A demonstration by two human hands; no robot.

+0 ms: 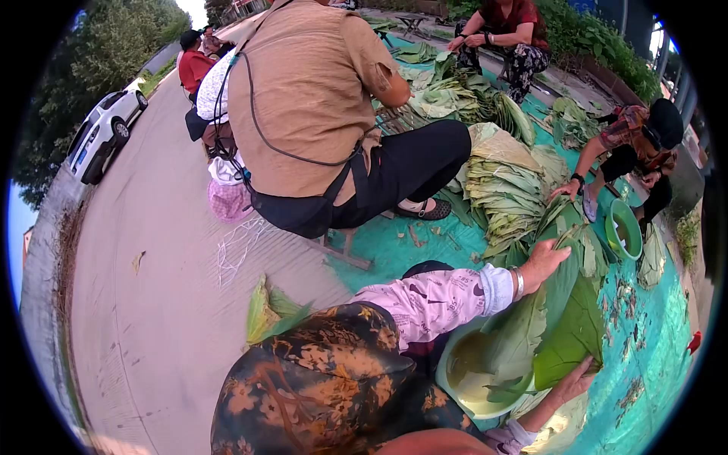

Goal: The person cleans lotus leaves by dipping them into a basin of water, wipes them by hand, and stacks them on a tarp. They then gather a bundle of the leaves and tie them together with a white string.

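My left hand point(543, 265), below a pink printed sleeve and a silver bracelet, grips the upper end of several large green leaves point(560, 311). Closer to me, my right hand point(572, 384) holds the edge of a broad, bright green leaf point(569, 337) from the same bunch, its fingers partly hidden. The leaves slant over a pale green basin point(446, 377) that stands by my lap, their lower ends inside it. Yellowish, cloudy liquid point(470, 364) shows in the basin. My floral-clothed leg point(318, 379) is beside it.
A long pile of stacked leaves point(500, 189) runs along a green ground sheet point(425, 246). A person in a tan vest point(299, 98) sits close ahead. Another person's hand point(565, 189) touches the pile near a green tub point(624, 231). A white car point(102, 133) stands on the road.
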